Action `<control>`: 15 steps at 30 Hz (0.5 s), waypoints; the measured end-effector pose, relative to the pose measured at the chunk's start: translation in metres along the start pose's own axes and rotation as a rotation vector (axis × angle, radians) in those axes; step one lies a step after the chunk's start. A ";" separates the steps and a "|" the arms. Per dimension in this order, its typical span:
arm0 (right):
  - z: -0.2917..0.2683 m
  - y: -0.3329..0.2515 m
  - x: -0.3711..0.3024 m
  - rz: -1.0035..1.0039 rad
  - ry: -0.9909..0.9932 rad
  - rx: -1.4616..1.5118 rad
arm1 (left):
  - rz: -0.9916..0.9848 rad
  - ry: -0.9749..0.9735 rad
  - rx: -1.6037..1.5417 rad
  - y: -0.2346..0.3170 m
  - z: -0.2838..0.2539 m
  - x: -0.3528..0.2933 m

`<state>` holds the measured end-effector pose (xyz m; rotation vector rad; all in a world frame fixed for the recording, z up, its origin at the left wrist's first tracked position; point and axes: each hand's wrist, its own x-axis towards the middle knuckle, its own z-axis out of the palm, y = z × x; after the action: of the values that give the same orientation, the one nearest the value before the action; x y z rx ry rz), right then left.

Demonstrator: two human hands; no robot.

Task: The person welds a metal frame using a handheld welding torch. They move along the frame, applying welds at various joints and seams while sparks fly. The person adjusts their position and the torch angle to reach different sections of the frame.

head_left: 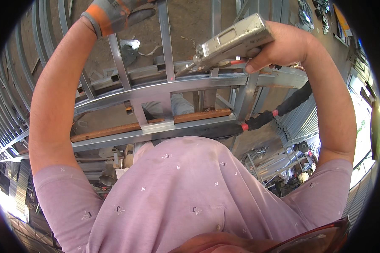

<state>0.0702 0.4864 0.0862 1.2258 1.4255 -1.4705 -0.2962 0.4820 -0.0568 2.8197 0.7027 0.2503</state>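
A person in a mauve shirt (164, 181) leans over a silver metal frame, whose curved crossbar (207, 82) spans the middle of the view. The bare right hand (283, 44), beyond the crossbar's right half, is wrapped around the rear of a boxy, gun-shaped metal tool (236, 40). The tool hangs over the crossbar's far side, its narrow tip angled down near the place where a slim bar (165, 42) meets the crossbar (whether the tip touches cannot be told).

The left hand (118, 17), in a grey and orange glove, is well beyond the crossbar's left half; the upper edge cuts it off, so its grip cannot be told.

On the crossbar's near side lie a reddish-brown strip (202, 115) and, to the right, a black-wrapped cable (295, 101) with red bands. Brown ground (192, 21) shows beyond the crossbar.
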 end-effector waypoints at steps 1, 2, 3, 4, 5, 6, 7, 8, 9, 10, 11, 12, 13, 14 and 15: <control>0.001 0.003 0.003 -0.053 0.006 -0.014 | 0.001 -0.032 -0.015 -0.001 -0.004 0.002; 0.002 0.009 0.006 -0.106 0.011 -0.027 | 0.002 -0.063 -0.030 -0.002 -0.006 0.002; 0.003 0.012 0.009 -0.160 0.017 -0.040 | 0.030 -0.001 -0.093 -0.001 -0.005 0.001; 0.004 0.013 0.012 -0.177 0.014 -0.039 | 0.034 -0.012 -0.106 -0.002 -0.005 0.000; 0.005 0.014 0.014 -0.194 0.011 -0.037 | 0.039 -0.022 -0.119 -0.005 -0.006 0.000; 0.006 0.014 0.016 -0.211 0.008 -0.035 | 0.044 -0.032 -0.131 -0.006 -0.007 0.000; 0.006 0.014 0.018 -0.209 0.016 -0.041 | 0.040 -0.034 -0.140 -0.006 -0.007 0.000; 0.007 0.014 0.019 -0.206 0.024 -0.047 | 0.038 -0.036 -0.149 -0.005 -0.007 0.001; 0.007 0.013 0.020 -0.203 0.030 -0.055 | 0.035 -0.039 -0.157 -0.004 -0.007 0.002; 0.007 0.011 0.020 -0.204 0.033 -0.071 | 0.041 -0.033 -0.146 -0.006 -0.005 0.001; 0.007 0.007 0.020 -0.204 0.034 -0.090 | 0.047 -0.027 -0.134 -0.008 -0.002 -0.001; 0.007 0.005 0.020 -0.203 0.035 -0.108 | 0.053 -0.021 -0.123 -0.009 0.000 -0.002; 0.007 0.006 0.022 -0.208 0.028 -0.113 | 0.055 -0.011 -0.129 -0.009 0.000 -0.002; 0.008 0.007 0.024 -0.213 0.021 -0.117 | 0.058 -0.001 -0.136 -0.009 0.000 -0.002; 0.008 0.006 0.024 -0.189 0.008 -0.110 | 0.060 0.009 -0.142 -0.009 0.000 -0.002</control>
<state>0.0680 0.4804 0.0606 1.0541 1.6417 -1.4904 -0.3018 0.4892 -0.0594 2.7085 0.5780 0.3104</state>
